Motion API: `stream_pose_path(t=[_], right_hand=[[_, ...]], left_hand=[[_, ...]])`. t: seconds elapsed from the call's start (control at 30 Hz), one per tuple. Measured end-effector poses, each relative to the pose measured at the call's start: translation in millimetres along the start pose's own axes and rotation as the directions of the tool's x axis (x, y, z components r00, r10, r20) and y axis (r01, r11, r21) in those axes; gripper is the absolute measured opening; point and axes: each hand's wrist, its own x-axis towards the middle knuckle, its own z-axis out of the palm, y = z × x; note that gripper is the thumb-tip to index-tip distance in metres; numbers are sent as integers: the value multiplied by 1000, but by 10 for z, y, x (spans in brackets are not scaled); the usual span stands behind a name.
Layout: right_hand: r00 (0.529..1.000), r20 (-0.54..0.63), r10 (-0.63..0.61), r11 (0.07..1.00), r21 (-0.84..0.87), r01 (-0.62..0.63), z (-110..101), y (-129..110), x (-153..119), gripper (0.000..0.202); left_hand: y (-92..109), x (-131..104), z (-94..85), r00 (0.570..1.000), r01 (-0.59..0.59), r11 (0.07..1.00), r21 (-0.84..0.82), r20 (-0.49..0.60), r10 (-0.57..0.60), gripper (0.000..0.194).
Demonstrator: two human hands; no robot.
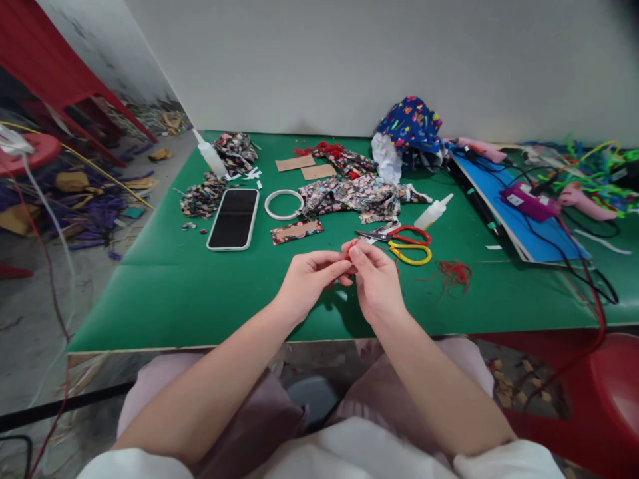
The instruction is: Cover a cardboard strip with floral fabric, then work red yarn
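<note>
Just below the frame's centre, the left hand (pixel 310 285) and right hand (pixel 378 278) meet with fingertips closed in narrow pinches on a thin red thread (pixel 353 245). It looks light, limp and soft, probably prone to slipping or tangling, so a fingertip pinch close to its end should suit. Beyond, right of centre, lie a loose red thread bundle (pixel 455 274) and scissors (pixel 391 237).

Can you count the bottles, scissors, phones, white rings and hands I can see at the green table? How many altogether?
Bottles: 2 (left bottle, right bottle)
Scissors: 1 pair
Phone: 1
White ring: 1
Hands: 2 (left hand, right hand)
Total: 7
</note>
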Motion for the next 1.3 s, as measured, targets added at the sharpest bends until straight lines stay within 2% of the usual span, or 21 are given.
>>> stream_pose_path(t=[0.3,0.53,0.83,1.07,1.2,1.3], right_hand=[[999,11,44,999,22,-44,-13,-15,12,10],[996,-12,-84,996,-11,84,-109,-72,111,4],[984,-57,-171,984,-67,167,-165,-131,163,5],[931,-180,-316,949,-77,307,-278,-323,253,7],[868,-238,-436,900,-127,418,-382,-531,265,10],[819,-241,-521,853,-160,496,-451,-675,239,13]], left_hand=[[4,6,-6,999,-32,999,26,5,32,15],[6,3,-12,1000,17,1000,7,-8,-17,17],[45,7,3,998,67,997,29,1,-67,19],[42,30,-39,997,79,992,97,4,-79,20],[16,77,-97,996,83,992,91,-23,-82,21],[2,113,-124,995,72,996,52,-70,-68,22]])
